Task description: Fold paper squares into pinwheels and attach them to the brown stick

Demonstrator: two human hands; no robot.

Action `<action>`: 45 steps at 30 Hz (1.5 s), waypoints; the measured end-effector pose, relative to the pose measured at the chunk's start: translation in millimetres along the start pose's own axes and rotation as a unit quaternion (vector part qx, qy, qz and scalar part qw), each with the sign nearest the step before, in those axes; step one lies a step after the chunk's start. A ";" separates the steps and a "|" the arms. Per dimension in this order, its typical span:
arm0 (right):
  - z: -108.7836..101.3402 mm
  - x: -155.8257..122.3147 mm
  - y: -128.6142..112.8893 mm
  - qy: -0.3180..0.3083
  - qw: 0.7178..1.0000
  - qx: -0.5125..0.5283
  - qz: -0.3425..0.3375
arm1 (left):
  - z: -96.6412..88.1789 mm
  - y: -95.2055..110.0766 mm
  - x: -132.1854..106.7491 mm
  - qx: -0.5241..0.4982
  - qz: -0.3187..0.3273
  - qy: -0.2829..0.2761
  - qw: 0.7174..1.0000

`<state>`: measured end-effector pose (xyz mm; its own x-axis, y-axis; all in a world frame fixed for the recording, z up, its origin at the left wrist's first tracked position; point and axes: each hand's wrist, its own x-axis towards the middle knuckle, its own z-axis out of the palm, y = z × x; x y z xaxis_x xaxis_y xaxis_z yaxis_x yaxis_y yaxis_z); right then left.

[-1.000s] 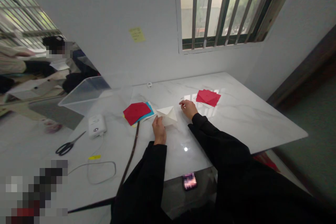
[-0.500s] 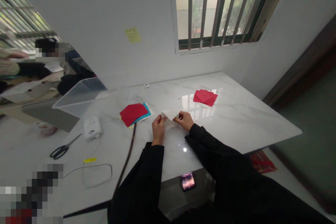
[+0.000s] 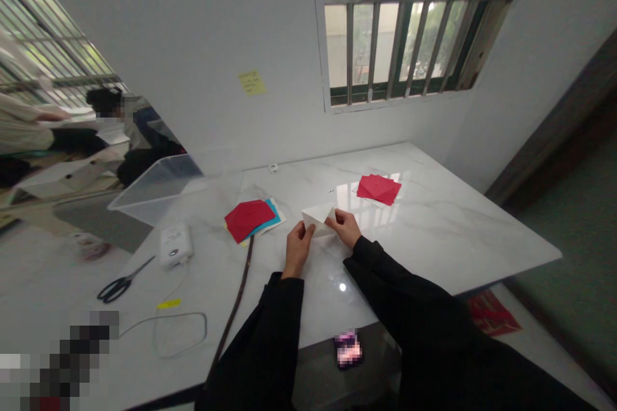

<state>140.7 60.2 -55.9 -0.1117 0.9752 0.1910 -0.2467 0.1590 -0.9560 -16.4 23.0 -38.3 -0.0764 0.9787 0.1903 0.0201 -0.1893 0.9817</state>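
Both hands hold a folded white paper (image 3: 320, 216) a little above the white marble table (image 3: 434, 231). My left hand (image 3: 299, 247) pinches its left corner. My right hand (image 3: 345, 228) pinches its right lower edge. The paper shows a triangular fold with a point toward the right. To the left of it lies a small stack of coloured sheets (image 3: 250, 218), red on top with blue and yellow beneath. A second pile of red sheets (image 3: 378, 188) lies farther back on the right.
A clear plastic bin (image 3: 154, 187) stands at the back left. A white device (image 3: 175, 244) with a cable, black scissors (image 3: 121, 282) and a brown strap (image 3: 236, 305) lie on the left. A phone (image 3: 348, 348) sits below the near edge. People sit beyond the table at far left.
The white paper lay on the table with my right hand beside it; both hands have picked it up and drawn it slightly nearer. The view has tilted up a little.
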 end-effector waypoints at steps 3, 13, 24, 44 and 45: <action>-0.4 0.9 1.5 0.019 1.000 0.002 0.009 | 0.4 -2.2 -0.8 0.009 0.005 -0.013 1.000; 0.6 1.0 7.8 0.031 0.999 -0.007 0.023 | 1.9 -7.4 -6.3 0.102 0.032 0.039 0.994; 4.4 -11.9 -4.3 0.020 0.983 -0.174 -0.058 | -4.8 -7.5 -3.0 0.162 0.046 0.137 0.976; 3.7 -12.8 -2.9 0.087 0.963 -0.238 -0.089 | -3.2 -4.2 -1.1 0.061 -0.011 0.105 0.993; 3.0 -11.7 -1.2 0.094 0.965 -0.231 -0.084 | -3.3 -4.5 -0.7 0.053 -0.012 0.105 0.993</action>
<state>139.5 48.1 -56.3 0.0804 0.9331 0.3504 0.2151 0.3271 -0.9202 -19.7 22.9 -42.8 -0.2846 0.9426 0.1747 0.1205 -0.1457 0.9820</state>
